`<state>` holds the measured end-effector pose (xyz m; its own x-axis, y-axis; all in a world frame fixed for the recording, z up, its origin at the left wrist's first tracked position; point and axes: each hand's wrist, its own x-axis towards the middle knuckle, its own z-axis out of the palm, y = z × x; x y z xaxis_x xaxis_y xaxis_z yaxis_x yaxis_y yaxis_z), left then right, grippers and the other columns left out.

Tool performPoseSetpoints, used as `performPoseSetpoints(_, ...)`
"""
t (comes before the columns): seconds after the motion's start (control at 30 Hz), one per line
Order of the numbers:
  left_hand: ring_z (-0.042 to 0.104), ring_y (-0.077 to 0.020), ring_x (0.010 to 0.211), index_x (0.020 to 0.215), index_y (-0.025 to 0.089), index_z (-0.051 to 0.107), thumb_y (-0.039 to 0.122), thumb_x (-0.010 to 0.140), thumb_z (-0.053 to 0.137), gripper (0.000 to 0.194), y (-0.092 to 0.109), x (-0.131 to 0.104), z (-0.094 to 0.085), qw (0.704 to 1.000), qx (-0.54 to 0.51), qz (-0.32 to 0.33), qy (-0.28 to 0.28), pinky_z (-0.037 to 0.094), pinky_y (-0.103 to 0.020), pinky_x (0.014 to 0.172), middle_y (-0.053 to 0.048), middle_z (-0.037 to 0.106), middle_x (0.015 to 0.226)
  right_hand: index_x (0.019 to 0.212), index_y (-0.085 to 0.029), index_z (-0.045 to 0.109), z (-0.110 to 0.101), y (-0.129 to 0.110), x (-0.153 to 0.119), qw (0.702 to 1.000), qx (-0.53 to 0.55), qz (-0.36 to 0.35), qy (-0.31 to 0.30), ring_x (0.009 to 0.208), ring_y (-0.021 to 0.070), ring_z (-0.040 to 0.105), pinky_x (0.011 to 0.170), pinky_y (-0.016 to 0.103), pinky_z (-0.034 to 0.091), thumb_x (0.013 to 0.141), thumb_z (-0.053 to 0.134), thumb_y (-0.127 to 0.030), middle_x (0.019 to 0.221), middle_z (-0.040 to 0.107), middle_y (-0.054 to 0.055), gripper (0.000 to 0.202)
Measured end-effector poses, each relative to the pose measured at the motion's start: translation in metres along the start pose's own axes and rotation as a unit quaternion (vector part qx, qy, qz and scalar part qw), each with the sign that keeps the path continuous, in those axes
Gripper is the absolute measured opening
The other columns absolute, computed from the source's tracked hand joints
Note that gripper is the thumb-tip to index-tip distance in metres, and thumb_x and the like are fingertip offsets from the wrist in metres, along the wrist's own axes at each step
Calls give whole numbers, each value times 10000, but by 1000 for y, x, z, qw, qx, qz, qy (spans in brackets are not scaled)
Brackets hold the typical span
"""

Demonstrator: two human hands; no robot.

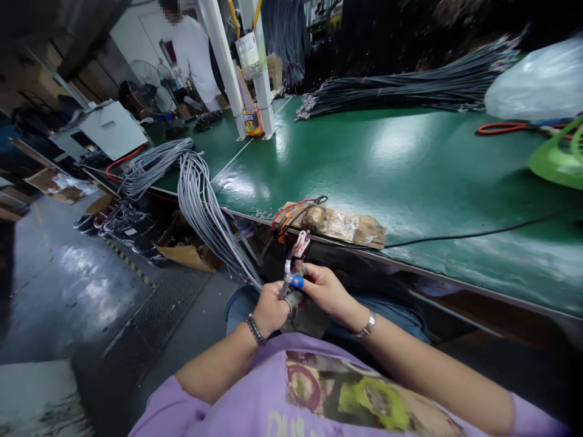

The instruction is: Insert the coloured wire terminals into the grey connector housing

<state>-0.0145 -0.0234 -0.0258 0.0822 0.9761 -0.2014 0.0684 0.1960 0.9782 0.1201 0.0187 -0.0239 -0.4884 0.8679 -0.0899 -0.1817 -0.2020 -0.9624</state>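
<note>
Just below the table's front edge, my left hand (271, 308) is closed round the end of a grey cable (285, 287). My right hand (324, 290), with a blue band on its thumb, pinches at the same cable end from the right; small coloured wires show by its fingers. A white piece (288, 266) tops the cable. Above it a pink clip (301, 243) hangs from a wooden board (355, 228) wrapped in clear tape, with red and black wires on it. The bundle of grey cables (200, 188) drapes over the table edge at the left.
The green table (346, 158) bears a long bundle of black cables (401, 88), a clear plastic bag (537, 79) and a green plastic item (558, 159). A black cord (464, 235) crosses it. White posts (223, 60) stand behind. A person (195, 54) stands farther back. An open cardboard box (189, 252) lies below.
</note>
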Motion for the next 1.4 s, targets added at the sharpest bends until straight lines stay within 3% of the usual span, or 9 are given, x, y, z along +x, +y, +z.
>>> performPoseSetpoints(0.13, 558, -122, 434, 646, 130, 658, 447, 679, 714, 324, -5, -1, 2, 999, -44, -4, 31, 396, -211, 422, -38, 643, 517, 672, -176, 560, -1, -3, 6, 999, 20, 28, -29, 384, 92, 449, 407, 241, 370, 685, 708, -481, 490, 523, -39, 340)
performPoseSetpoints(0.3, 588, -129, 434, 652, 108, 651, 436, 666, 733, 338, -3, 3, -1, 988, -125, 5, 93, 318, -179, 377, -68, 654, 520, 737, -149, 622, -12, 7, 8, 992, 118, 29, 17, 535, 75, 447, 535, 227, 393, 680, 707, -532, 623, 539, -16, 397)
performPoseSetpoints(0.47, 584, -125, 409, 642, 105, 650, 446, 666, 731, 351, -1, 5, -1, 987, -133, 4, 88, 314, -173, 374, -66, 649, 497, 819, -160, 615, -9, 2, 6, 996, 78, 28, -30, 530, 88, 469, 535, 236, 365, 697, 718, -469, 610, 550, -22, 347)
performPoseSetpoints(0.7, 605, -138, 441, 689, 111, 660, 438, 710, 702, 331, -9, 6, -3, 993, -91, 24, 65, 345, -179, 372, -76, 680, 556, 707, -183, 534, 0, -14, 4, 998, 41, 13, -48, 462, 112, 494, 513, 256, 377, 704, 702, -470, 491, 537, -36, 333)
performPoseSetpoints(1.1, 635, -162, 476, 661, 122, 605, 441, 654, 737, 345, 2, 6, 1, 976, -163, 29, 139, 306, -172, 341, -78, 677, 567, 657, -167, 551, 1, -11, 6, 999, 18, -7, 44, 543, 92, 438, 560, 251, 355, 643, 740, -480, 582, 529, -31, 366)
performPoseSetpoints(1.4, 609, -146, 440, 658, 116, 614, 440, 623, 751, 354, 5, 4, 1, 976, -168, 10, 139, 273, -176, 344, -69, 658, 533, 628, -171, 576, -1, -6, 5, 998, 23, -4, 59, 550, 97, 393, 537, 251, 317, 628, 756, -448, 597, 520, -15, 331)
